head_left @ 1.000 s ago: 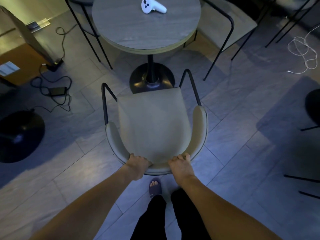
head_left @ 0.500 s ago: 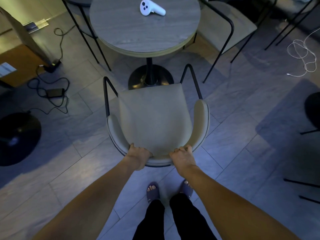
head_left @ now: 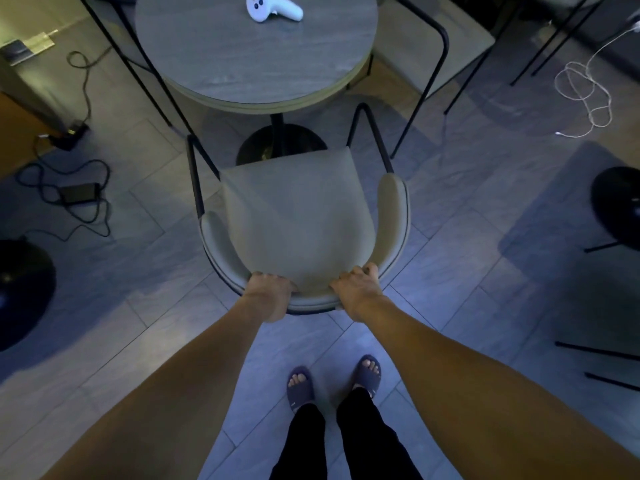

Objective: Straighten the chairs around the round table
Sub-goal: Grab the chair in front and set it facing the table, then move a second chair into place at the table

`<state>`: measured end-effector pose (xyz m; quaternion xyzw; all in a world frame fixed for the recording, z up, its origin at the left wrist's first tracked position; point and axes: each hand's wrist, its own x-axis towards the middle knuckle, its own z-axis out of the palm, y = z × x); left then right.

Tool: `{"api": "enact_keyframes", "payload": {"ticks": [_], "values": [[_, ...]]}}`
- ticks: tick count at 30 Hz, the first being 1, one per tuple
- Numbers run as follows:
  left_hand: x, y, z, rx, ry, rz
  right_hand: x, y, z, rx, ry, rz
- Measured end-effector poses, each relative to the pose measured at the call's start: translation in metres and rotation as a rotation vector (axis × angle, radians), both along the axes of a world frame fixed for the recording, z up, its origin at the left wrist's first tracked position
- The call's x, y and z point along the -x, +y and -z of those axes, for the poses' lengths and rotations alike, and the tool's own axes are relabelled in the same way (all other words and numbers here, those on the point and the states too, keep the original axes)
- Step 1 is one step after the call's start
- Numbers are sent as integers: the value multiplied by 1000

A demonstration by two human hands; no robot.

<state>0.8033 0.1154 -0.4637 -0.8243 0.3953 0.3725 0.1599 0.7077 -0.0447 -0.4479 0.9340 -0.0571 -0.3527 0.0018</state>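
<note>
Gripping the curved backrest of the beige chair (head_left: 298,216), the left hand (head_left: 268,294) and right hand (head_left: 356,289) are clenching its rim with fingers wrapped over the top. Compared with a second ago, the seat is sitting closer to the round table (head_left: 256,53), its front edge nearing the pedestal base (head_left: 280,142). Judging by this, the chair is being tucked in squarely, and the neighbouring chair (head_left: 446,46) is probably waiting next.

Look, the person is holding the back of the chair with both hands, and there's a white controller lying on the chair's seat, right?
Not quite. The white controller lies on the round table, not on the seat, as the head view shows. The rest is right: the left hand and the right hand both grip the back of the chair.
</note>
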Motion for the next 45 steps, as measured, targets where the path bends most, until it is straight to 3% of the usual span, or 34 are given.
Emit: {"api": "enact_keyframes", "payload": {"ticks": [22,24,26,28,30,32,36,39,45], "values": [[13,-5,-6,-31,-72,-49,2,2,5,25,-20,-18],[9,-5,-16,-51,47,-54,2,-3,-2,-58,24,-6],[2,-10,-33,-3,319,-201,1,-7,-15,-254,67,102],[1,-18,-57,195,584,-485,1,-13,-39,-476,43,298],[2,-26,-86,411,626,-674,1,-21,-69,-585,-51,419],[2,-36,-120,516,550,-681,0,-34,-103,-582,-153,429],[-9,-63,-218,645,291,-455,-12,-68,-202,-511,-339,409],[-17,-80,-303,850,76,-287,-16,-90,-289,-428,-536,360],[-17,-94,-430,1060,-169,-96,8,-117,-428,-277,-779,280]]}}
